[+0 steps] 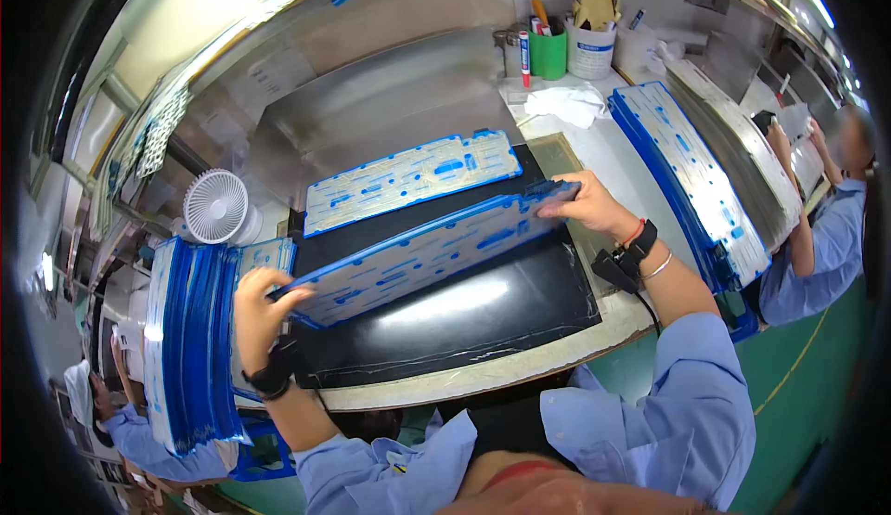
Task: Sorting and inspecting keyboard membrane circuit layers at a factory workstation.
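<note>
Between my hands a long flat panel, silver-grey with blue edges and blue patches (418, 260), is held tilted up over the black work mat (464, 320). My left hand (264, 306) pinches its left end, thumb on the near side. At the other end, my right hand (585, 204) grips the right corner beside a small dark tab. Behind it, a second panel of the same kind (408, 176) lies flat on the mat. The held panel's lower edge is close to the mat; whether it touches, I cannot tell.
On the left stands a stack of blue-edged panels (190, 339), with a small white fan (216, 207) behind it. Another panel stack (691, 176) is at the right. A green cup (548, 56), a white tub (590, 53) and a crumpled white cloth (566, 104) sit at the back. Co-workers (826, 227) sit to both sides.
</note>
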`<state>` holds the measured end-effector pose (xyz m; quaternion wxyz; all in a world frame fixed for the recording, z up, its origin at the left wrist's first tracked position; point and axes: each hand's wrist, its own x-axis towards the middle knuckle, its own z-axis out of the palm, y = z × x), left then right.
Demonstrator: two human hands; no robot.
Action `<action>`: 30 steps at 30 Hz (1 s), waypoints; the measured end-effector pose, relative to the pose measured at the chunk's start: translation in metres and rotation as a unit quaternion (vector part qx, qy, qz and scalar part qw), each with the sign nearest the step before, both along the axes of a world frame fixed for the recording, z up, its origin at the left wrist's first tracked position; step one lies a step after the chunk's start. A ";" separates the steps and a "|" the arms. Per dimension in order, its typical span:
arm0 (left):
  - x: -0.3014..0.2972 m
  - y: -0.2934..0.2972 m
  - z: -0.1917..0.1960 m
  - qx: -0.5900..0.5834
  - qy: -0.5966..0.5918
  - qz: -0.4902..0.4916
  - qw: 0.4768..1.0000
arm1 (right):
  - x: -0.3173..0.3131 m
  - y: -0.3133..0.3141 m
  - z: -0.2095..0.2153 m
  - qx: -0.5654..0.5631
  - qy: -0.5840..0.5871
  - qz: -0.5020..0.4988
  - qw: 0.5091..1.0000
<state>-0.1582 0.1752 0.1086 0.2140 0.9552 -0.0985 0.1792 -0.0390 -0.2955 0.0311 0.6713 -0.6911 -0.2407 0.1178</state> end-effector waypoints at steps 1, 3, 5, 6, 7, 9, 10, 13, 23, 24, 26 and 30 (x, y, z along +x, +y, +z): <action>-0.013 0.024 -0.007 -0.104 0.030 0.035 0.994 | 0.001 0.000 0.001 -0.002 -0.009 0.019 1.000; -0.034 0.075 -0.046 -0.243 0.024 0.023 0.970 | 0.002 0.000 0.006 -0.009 -0.006 0.028 1.000; -0.037 0.074 -0.060 -0.380 0.019 0.011 0.925 | 0.002 0.000 0.011 -0.032 0.009 0.035 0.999; -0.036 0.045 -0.059 -0.525 -0.023 -0.042 0.850 | -0.001 0.011 0.012 -0.034 0.013 0.038 0.999; -0.035 0.015 -0.061 -0.654 -0.069 -0.089 0.748 | -0.006 0.032 0.013 0.083 0.002 -0.018 0.996; -0.029 -0.028 -0.058 -0.583 0.108 -0.074 0.802 | -0.019 0.043 0.006 0.112 -0.003 -0.092 0.989; -0.026 -0.019 -0.066 -0.539 0.067 -0.094 0.834 | -0.017 0.038 0.000 0.106 0.001 -0.109 0.988; -0.029 0.010 -0.092 -0.486 0.032 -0.081 0.870 | -0.006 0.026 -0.009 0.084 -0.005 -0.111 0.990; -0.021 -0.020 -0.076 -0.642 -0.019 -0.020 0.766 | -0.002 0.013 -0.018 0.056 -0.041 -0.160 0.985; -0.020 -0.021 -0.074 -0.614 -0.053 0.012 0.787 | 0.004 0.007 -0.022 0.052 -0.070 -0.157 0.984; -0.019 -0.026 -0.070 -0.549 -0.108 0.032 0.828 | 0.008 0.002 -0.008 -0.046 -0.201 -0.138 0.969; -0.021 -0.022 -0.080 -0.579 -0.137 -0.014 0.804 | -0.013 0.033 0.036 -0.284 -0.309 -0.122 0.899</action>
